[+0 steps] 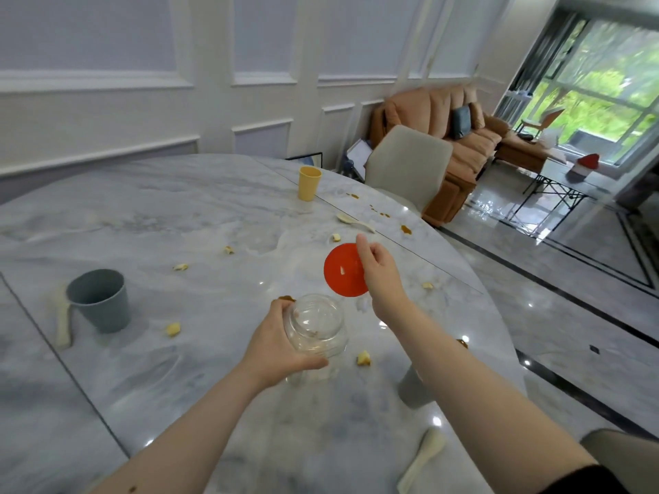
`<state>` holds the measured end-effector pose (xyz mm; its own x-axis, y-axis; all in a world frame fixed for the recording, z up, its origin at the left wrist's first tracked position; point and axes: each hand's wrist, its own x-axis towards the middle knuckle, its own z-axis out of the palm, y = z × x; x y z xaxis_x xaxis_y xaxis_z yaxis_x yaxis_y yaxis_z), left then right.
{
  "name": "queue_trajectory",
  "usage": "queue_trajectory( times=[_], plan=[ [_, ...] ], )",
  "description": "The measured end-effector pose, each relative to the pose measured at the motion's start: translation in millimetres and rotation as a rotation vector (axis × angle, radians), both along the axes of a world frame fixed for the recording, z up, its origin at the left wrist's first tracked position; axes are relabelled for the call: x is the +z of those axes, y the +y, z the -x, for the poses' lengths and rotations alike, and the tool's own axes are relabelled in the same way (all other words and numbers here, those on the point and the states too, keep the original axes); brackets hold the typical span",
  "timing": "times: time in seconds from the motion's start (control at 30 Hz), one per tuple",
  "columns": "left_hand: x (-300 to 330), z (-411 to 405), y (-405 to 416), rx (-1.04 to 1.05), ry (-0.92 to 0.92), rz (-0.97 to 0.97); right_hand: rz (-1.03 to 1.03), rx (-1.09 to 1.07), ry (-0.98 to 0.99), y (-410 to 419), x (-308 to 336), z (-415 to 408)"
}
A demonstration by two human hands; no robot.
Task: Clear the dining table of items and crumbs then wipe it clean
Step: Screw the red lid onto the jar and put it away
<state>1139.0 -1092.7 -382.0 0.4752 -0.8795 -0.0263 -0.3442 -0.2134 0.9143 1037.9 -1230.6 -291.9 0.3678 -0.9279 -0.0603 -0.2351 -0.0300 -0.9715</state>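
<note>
My left hand point(276, 342) grips a clear glass jar point(315, 324), tilted with its mouth toward me, above the round marble table point(178, 215). My right hand point(378, 269) pinches a round red lid point(342, 270) by its right edge, held just beyond the jar. A grey cup point(100, 299) stands at the left beside a cream spoon point(63, 320). A yellow cup point(309, 182) stands at the far side. Another cream spoon point(354, 221) lies past the lid, and a third point(422, 458) near the front edge. Yellow crumbs point(173, 329) and brown smears point(405, 229) are scattered about.
A pale chair point(406, 165) stands at the table's far right edge, with an orange sofa point(456, 137) behind it. Glossy floor point(570, 279) runs along the right. Another chair back point(613, 443) shows at the bottom right.
</note>
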Motion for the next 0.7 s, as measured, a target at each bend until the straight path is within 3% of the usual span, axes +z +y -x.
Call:
queue_trajectory(
  times=[0.2,0.3,0.5,0.7],
  plan=[
    [26.1,-0.4,69.0,-0.038,0.026,0.074,-0.298,0.15,-0.184,84.9,33.6,8.9],
    [46.4,-2.3,119.9,-0.028,-0.005,0.102,-0.368,0.285,-0.035,134.0,42.8,7.1],
    [78.4,-15.2,210.6,0.05,-0.016,0.146,-0.225,0.354,0.096,223.4,51.8,-10.8],
    [103.3,-19.7,292.9,0.121,-0.059,0.189,0.122,0.447,0.129,307.1,70.5,-34.7]
  ],
)
